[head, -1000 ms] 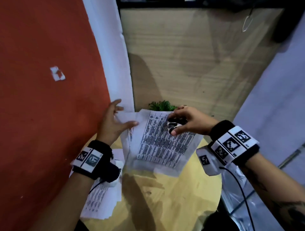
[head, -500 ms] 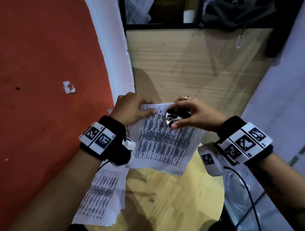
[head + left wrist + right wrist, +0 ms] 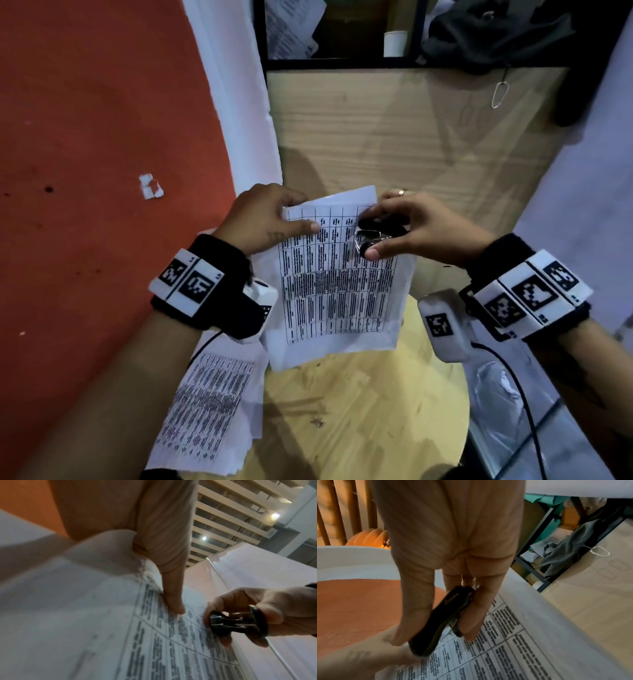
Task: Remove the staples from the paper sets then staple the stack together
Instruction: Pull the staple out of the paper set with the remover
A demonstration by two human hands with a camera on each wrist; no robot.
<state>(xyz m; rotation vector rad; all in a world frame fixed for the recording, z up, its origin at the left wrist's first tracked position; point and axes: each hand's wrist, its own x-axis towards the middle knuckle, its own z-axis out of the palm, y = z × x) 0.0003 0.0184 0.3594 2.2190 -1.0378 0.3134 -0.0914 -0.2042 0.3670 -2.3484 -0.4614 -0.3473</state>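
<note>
Your right hand (image 3: 418, 229) kept a pinching grip on the black staple remover (image 3: 373, 236), thumb on one handle and fingers on the other, its metal claws aimed at the top edge of the printed paper set (image 3: 335, 281). Your left hand (image 3: 270, 219) clamped that set near its upper left corner, thumb flat on the printed table and fingers curled behind the sheets, as the left wrist view showed with the thumb (image 3: 173, 601) pressing down just beside the remover (image 3: 238, 622). That hold appeared meant to keep the pages taut and raised off the round wooden tabletop (image 3: 359, 411), so the claws could work under a staple without the paper buckling. No staple could be made out in any view. From the right wrist, the remover (image 3: 440, 619) sat low over the first rows of text, touching or nearly touching the page. A second paper pile (image 3: 209, 411) lay on the tabletop under your left forearm, overhanging its left edge, apparently set aside for the later stapling.
</note>
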